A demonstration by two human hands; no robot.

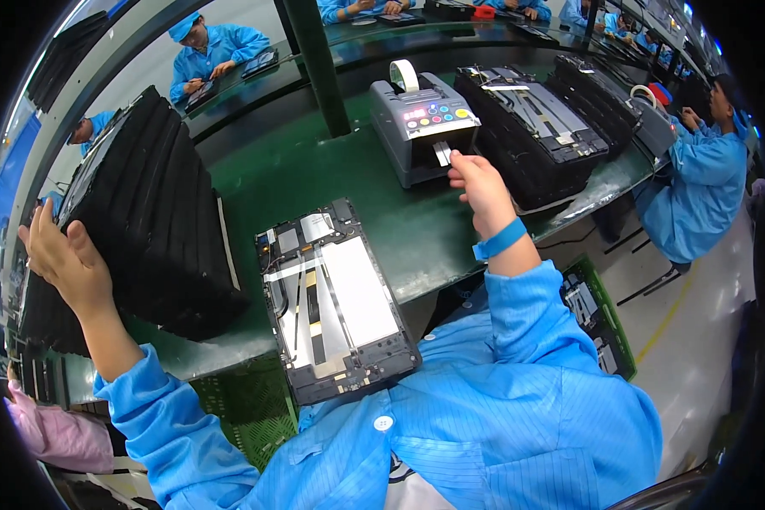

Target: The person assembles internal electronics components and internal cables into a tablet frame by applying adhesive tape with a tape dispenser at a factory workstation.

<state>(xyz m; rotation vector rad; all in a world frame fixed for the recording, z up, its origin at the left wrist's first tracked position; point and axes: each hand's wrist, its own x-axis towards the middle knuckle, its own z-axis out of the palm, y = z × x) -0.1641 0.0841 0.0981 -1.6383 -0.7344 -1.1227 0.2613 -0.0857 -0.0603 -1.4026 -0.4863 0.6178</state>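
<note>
- The tape machine [389, 140] stands on the green table [289, 161], with its roll [404, 76] on top and its opening toward the person. Probably it faces this way so that a cut piece can be taken without stretching far.
- The right hand [486, 194] is just in front of the machine's opening. Thumb and first finger are closed together at the end of a short piece of tape [441, 154]; it seems they pinch only the end, maybe to keep the sticky side clean. The other fingers are curled.
- The open tablet [359, 285] lies nearer to the person than the machine, and to its left. Its inside is turned up, which leaves the parts easy to reach. The lower end goes past the table edge, close to the jacket [518, 382]; I cannot tell if it touches.
- The left hand [70, 263] is well to the left of the machine, beside the tall black stack [157, 212]. Its fingers are spread, and I see nothing held in them. Perhaps it steadies the stack, but I cannot tell if the palm touches.
- Just right of the machine is another stack [527, 140], with an open tablet on its top, likely piled to save table space.
</note>
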